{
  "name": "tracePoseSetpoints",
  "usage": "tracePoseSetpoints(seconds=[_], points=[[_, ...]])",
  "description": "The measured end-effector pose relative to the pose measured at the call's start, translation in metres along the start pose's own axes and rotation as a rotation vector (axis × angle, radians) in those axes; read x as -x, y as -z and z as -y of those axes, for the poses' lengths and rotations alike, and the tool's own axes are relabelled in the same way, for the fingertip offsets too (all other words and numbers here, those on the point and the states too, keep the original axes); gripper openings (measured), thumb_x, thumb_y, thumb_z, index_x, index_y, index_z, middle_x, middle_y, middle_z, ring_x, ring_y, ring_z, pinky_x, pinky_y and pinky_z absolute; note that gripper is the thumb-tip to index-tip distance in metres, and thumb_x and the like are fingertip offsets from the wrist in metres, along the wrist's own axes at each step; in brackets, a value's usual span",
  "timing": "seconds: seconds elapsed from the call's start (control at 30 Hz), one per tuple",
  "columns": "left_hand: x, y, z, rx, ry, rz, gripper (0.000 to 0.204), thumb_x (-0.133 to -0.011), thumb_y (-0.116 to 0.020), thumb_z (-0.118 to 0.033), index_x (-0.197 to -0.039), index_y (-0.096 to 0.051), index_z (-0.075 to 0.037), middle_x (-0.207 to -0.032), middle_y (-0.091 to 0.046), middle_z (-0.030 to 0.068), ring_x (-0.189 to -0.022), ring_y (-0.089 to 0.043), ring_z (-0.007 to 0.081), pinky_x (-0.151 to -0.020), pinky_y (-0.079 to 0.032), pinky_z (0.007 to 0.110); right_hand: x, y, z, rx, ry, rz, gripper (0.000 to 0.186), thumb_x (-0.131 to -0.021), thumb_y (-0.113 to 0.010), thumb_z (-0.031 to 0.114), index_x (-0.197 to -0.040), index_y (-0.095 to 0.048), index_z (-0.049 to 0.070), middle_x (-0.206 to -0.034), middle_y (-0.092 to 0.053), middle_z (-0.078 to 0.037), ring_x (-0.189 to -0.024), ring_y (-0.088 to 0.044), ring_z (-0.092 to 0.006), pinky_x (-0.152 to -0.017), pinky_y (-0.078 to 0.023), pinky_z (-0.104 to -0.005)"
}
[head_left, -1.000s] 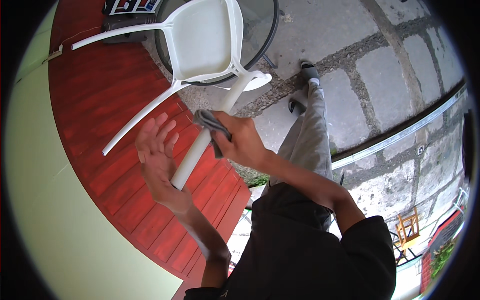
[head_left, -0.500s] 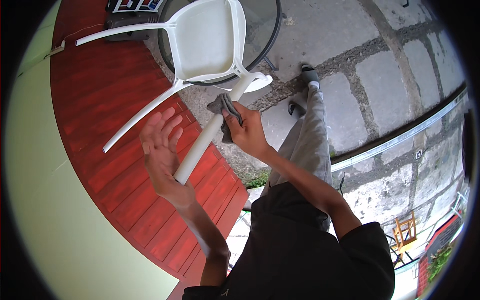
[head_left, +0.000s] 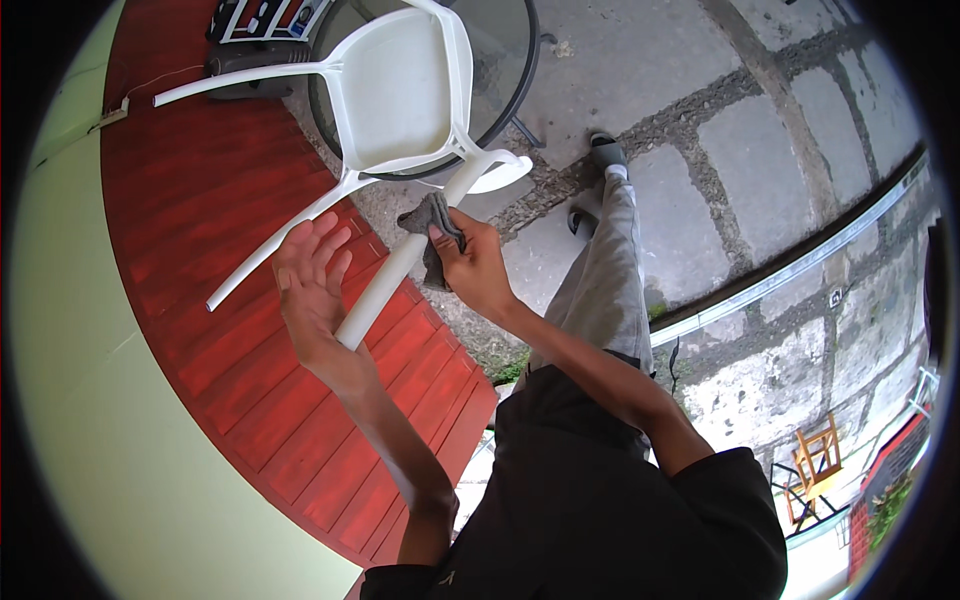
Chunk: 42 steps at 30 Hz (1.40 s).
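A white plastic chair (head_left: pixel 395 95) lies tipped on the round glass table (head_left: pixel 497 110), its legs sticking out toward me. My right hand (head_left: pixel 478 265) pinches a dark grey cloth (head_left: pixel 432 225) that is wrapped over the nearest chair leg (head_left: pixel 382 290), about midway along it. My left hand (head_left: pixel 320 300) is beside the free end of that leg, palm turned up and fingers spread. The leg's end rests at or just over the left wrist; whether they touch I cannot tell.
Red-painted wooden planks (head_left: pixel 240 330) run along the left, beside a pale green wall (head_left: pixel 90 400). A dark case (head_left: pixel 255 65) stands at the far left of the table. Grey stone paving (head_left: pixel 690 210) and a metal-edged strip (head_left: pixel 790 270) lie to the right. A wooden chair (head_left: pixel 818 455) is at lower right.
The view has shifted slightly, so chair and hands appear a little further left. The right hand keeps the cloth at nearly the same place on the leg; the left hand stays spread.
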<state>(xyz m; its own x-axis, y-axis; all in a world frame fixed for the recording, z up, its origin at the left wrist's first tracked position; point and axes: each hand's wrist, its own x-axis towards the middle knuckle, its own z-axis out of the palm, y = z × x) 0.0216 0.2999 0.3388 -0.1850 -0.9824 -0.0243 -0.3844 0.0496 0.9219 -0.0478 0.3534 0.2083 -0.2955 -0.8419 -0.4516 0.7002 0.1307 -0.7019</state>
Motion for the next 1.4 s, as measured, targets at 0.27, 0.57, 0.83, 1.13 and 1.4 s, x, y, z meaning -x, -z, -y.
tracePoseSetpoints(seconds=[0.27,0.57,0.83,1.13,1.4], points=[[0.003,-0.001,-0.003,-0.054,-0.006,0.002,0.057,-0.104,-0.029,-0.04,-0.133,-0.052,0.003,-0.13,-0.059,0.0209,-0.118,-0.059,0.0275,-0.1,-0.045,0.036,0.041,-0.017,0.009,-0.017,0.302,0.242,0.012,-0.097,-0.056,0.003,-0.103,-0.064,-0.002,-0.058,-0.055,-0.004,-0.052,-0.045,-0.0048,-0.047,-0.038,-0.0253],[-0.001,-0.004,-0.004,-0.031,-0.019,0.066,0.056,-0.102,-0.031,-0.039,-0.136,-0.049,0.002,-0.131,-0.058,0.0216,-0.118,-0.059,0.028,-0.103,-0.044,0.036,-0.129,0.084,-0.083,0.697,0.277,-0.179,0.013,-0.081,-0.061,0.005,-0.09,-0.069,0.001,-0.075,-0.065,-0.026,-0.076,-0.065,-0.045,-0.07,-0.05,-0.0504],[-0.004,-0.006,-0.002,-0.019,0.048,0.027,0.061,-0.093,-0.04,-0.039,-0.137,-0.048,0.001,-0.132,-0.056,0.0228,-0.118,-0.058,0.0313,-0.102,-0.041,0.039,-0.1,0.073,-0.055,0.582,0.146,-0.023,0.023,-0.085,-0.06,0.002,-0.106,-0.07,0.002,-0.072,-0.064,-0.019,-0.063,-0.062,-0.0321,-0.064,-0.049,-0.0386],[-0.001,-0.022,-0.019,-0.182,-0.04,-0.004,0.048,-0.097,-0.037,-0.029,-0.127,-0.056,0.004,-0.134,-0.056,0.0208,-0.126,-0.053,0.0311,-0.108,-0.038,0.043,0.043,-0.014,0.089,0.366,0.403,0.581,0.052,-0.069,-0.051,-0.01,-0.119,-0.06,-0.001,-0.067,-0.063,-0.019,-0.055,-0.065,-0.0338,-0.052,-0.049,-0.0395],[-0.022,0.0,-0.017,-0.198,-0.032,0.361,0.071,-0.095,-0.044,-0.055,-0.131,-0.051,0.006,-0.136,-0.052,0.0241,-0.128,-0.051,0.0355,-0.108,-0.036,0.047,-0.037,0.093,-0.006,0.475,0.112,0.252,0.022,-0.098,-0.06,0.011,-0.116,-0.053,0.001,-0.071,-0.06,-0.013,-0.06,-0.057,-0.0188,-0.059,-0.045,-0.033]])
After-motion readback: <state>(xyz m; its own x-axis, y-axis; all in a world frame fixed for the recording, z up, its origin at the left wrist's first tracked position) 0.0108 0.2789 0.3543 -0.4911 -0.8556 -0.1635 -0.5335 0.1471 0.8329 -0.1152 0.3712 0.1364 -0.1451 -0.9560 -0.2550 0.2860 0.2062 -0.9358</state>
